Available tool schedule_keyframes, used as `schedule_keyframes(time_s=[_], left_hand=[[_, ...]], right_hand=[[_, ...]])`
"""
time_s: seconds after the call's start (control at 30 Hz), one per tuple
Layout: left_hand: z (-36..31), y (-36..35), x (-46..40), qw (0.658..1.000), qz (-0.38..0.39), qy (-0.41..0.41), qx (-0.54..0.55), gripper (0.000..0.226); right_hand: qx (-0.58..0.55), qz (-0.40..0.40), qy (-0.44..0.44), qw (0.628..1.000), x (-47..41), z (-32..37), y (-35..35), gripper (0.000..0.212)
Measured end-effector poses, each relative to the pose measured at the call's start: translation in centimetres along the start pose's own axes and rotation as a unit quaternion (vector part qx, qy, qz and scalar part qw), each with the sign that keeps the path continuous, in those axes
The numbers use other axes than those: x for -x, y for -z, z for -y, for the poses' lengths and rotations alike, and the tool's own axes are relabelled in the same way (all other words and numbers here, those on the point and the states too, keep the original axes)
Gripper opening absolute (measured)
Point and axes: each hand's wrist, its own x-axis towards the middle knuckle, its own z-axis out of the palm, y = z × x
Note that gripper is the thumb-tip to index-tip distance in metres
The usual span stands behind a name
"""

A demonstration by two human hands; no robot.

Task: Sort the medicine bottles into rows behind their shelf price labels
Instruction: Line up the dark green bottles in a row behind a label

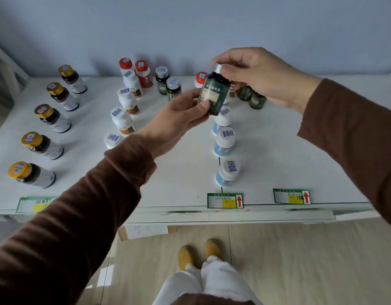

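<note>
Brown knit sleeves [64, 227] fill the near field, ribbed at the cuffs; below them white trousers [212, 280] and yellow shoes [199, 253] stand on a pale wood-grain floor [300, 260]. White shelf [289, 150] surface is matt, its front edge carrying green-bordered price labels: one at left [36, 204] partly behind the left sleeve, one at centre [225, 200] and one at right [291, 196], the latter two each with a yellow patch and a red up-arrow; handwriting on them is too small to read. Behind the centre label runs a row of white-capped bottles with blue bases [227, 173], cylindrical, barcode stickers on the caps. At far left, a row of five dark bottles with gold caps [31, 173] and pale labels. Between, a row of white bottles with brown-orange label bands [123, 121]. Left hand [179, 119] curled around the lower body of a dark green bottle [214, 93], thumb across its pale label panel; white characters on it not legible. Right hand [256, 71] pinches that bottle's silver cap with fingertips, bottle held tilted above the shelf, clear of the surface. At the back, near the grey-blue wall [190, 25]: red-capped bottles [142, 72], and more green bottles [168, 84], unsorted.
</note>
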Motion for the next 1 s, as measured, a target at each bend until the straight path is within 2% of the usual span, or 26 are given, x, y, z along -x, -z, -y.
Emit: schedule_keyframes(time_s=[0.07, 0.23, 0.7, 0.9, 1.0], left_hand=[[-0.8, -1.2, 1.0, 0.999, 0.027, -0.007, -0.027, 0.036], [-1.6, -3.3, 1.8, 0.996, 0.020, -0.012, -0.084, 0.043], [-1.1, -7.1, 1.2, 0.994, 0.043, 0.020, -0.097, 0.054], [-0.8, -10.1, -0.3, 0.979, 0.023, 0.010, -0.204, 0.059], [0.5, -12.5, -1.6, 0.966, 0.021, 0.007, -0.256, 0.059]], right_hand=[[-0.016, 0.020, 0.017, 1.000, 1.8, 0.6, 0.6, 0.026], [-0.009, 0.031, 0.050, 0.998, 4.8, 1.2, 1.6, 0.030], [0.016, 0.023, 0.066, 0.997, 8.8, -0.4, 3.7, 0.034], [0.058, -0.017, 0.034, 0.998, 11.6, -1.3, 5.3, 0.039], [0.078, -0.010, 0.019, 0.997, 12.9, -3.1, 7.0, 0.036]])
